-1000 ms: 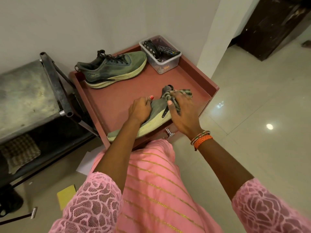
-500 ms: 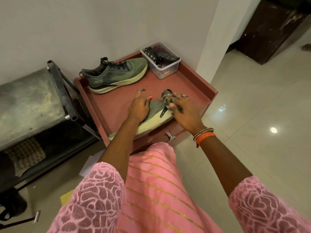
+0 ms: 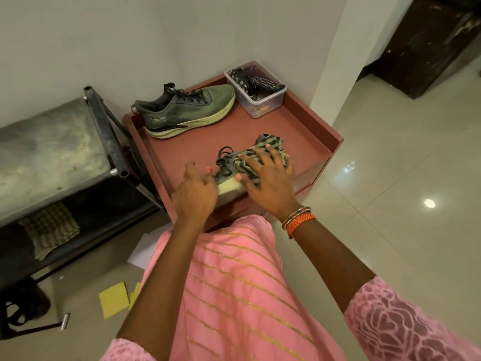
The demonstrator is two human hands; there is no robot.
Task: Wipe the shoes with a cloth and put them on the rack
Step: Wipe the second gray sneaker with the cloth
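Nearest the camera, the left hand (image 3: 194, 190) sits at the near end of the shoe (image 3: 229, 185), fingers loosely spread, steadying it rather than clamping it; whether the palm bears on the sole I cannot tell. Just right of it the right hand (image 3: 270, 183) lies flat, fingers splayed, pressing the cloth (image 3: 268, 145) down on the shoe's upper; the thumb touches the pale sole edge. The shoe rests on the red stand (image 3: 307, 131) near its front edge, its long axis running from the left hand away and to the right, under the right hand; laces show between the two hands. So a wiping stroke would seem to run along that axis, and the right hand is the one placed to make it; the left would hold the near end against the push. Farther back, well apart, the second shoe (image 3: 184, 110) stands upright by the wall, beside a clear box (image 3: 256, 89). The rack (image 3: 104, 131) stands left of the stand; neither shoe is on it yet.
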